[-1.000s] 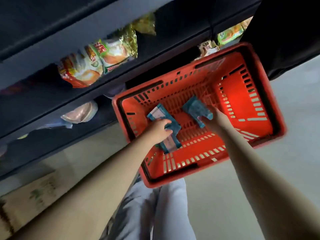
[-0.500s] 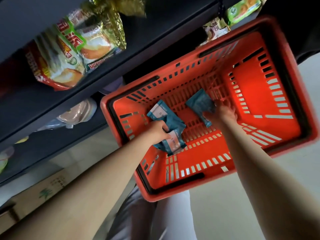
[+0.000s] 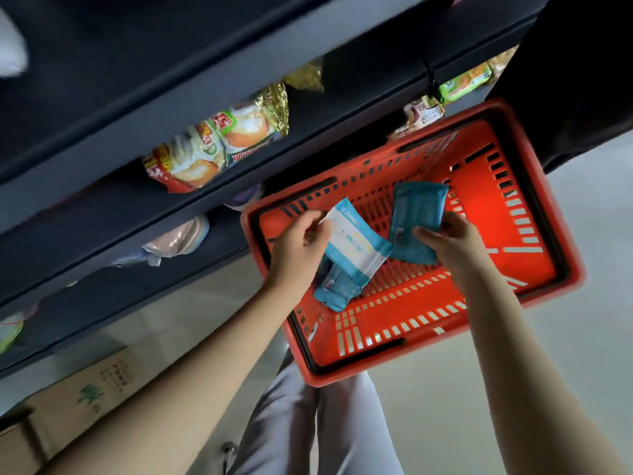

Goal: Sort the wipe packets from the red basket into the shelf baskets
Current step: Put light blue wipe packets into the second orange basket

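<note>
Head view: left grip (image 3: pixel 294 248) pinches white-blue packet (image 3: pixel 356 245), right grip (image 3: pixel 452 241) holds teal packet (image 3: pixel 416 214); print blurred.

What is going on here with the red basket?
A person reaches into a red shopping basket with both hands. The left hand pinches a white and blue wipe packet; another blue packet shows just beneath it. The right hand grips a teal wipe packet. All the packets are over the basket, none yet at the dark shelves, where snack bags lie.
</note>
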The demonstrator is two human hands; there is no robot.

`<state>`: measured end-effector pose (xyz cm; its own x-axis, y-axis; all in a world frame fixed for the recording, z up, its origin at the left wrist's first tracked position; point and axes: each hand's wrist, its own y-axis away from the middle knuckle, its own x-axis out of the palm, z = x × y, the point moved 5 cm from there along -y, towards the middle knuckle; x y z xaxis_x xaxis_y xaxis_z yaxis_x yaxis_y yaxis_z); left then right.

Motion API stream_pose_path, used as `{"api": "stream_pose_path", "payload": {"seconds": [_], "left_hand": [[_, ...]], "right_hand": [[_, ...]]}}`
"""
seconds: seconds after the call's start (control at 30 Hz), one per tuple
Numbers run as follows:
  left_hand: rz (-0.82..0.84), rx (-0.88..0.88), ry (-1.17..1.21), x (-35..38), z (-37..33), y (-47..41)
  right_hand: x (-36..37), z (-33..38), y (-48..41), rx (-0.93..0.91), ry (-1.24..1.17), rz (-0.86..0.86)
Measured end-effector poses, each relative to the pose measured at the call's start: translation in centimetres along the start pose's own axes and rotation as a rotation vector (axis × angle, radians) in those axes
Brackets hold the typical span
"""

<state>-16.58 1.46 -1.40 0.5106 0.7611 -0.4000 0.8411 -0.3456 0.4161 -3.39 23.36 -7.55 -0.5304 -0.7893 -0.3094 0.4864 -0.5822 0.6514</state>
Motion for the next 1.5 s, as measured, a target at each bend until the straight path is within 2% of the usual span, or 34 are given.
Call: {"api": "stream_pose_path", "payload": {"seconds": [0.07, 0.23, 0.37, 0.43, 0.6, 0.77, 0.87, 0.93, 1.0, 1.13, 1.2, 1.37, 1.5], "left_hand": [[-0.081, 0.021, 0.223, -4.1, -4.6, 2.9], [-0.244, -0.118, 0.716, -13.0, -14.3, 11.5], [-0.183, -0.093, 0.993, -18.3, -20.6, 18.5], [-0.156, -0.071, 1.068, -21.2, -22.1, 21.5], [-0.081, -0.033, 1.140, -27.9, -23.6, 26.6], [-0.111, 0.097, 1.120, -37.2, -24.0, 29.4], [-0.170, 0.157, 1.095, -42.8, -23.5, 30.2], [-0.186, 0.186, 1.068, -46.0, -23.1, 30.4], [-0.198, 0.198, 1.031, -48.6, -22.6, 30.2], [-0.239, 0.219, 0.966, -52.1, -22.3, 29.0], [-0.246, 0.214, 0.946, -53.0, -22.2, 28.0], [-0.237, 0.217, 0.952, -54.1, -23.1, 24.0], [-0.234, 0.167, 0.934, -54.0, -24.6, 19.5]], "right_hand": [[-1.4, 4.6, 5.0, -0.112, -0.155, 0.035], [-2.2, 16.8, 19.7, -0.254, -0.455, 0.181], [-0.5, 23.6, 29.8, -0.281, -0.676, 0.337], [0.9, 26.5, 34.1, -0.288, -0.689, 0.377], [5.6, 31.8, 42.2, -0.338, -0.474, 0.427], [11.7, 36.1, 48.2, -0.303, -0.653, 0.616], [15.7, 38.1, 50.6, -0.266, -0.870, 0.719], [18.1, 38.9, 51.5, -0.261, -0.982, 0.669], [19.8, 39.4, 51.8, -0.273, -1.002, 0.526], [21.5, 39.9, 51.6, -0.363, -0.798, 0.285], [21.9, 40.3, 51.0, -0.418, -0.694, 0.244], [22.0, 42.5, 48.9, -0.515, -0.581, 0.303], [19.9, 45.0, 45.4, -0.650, -0.485, 0.119]]}}
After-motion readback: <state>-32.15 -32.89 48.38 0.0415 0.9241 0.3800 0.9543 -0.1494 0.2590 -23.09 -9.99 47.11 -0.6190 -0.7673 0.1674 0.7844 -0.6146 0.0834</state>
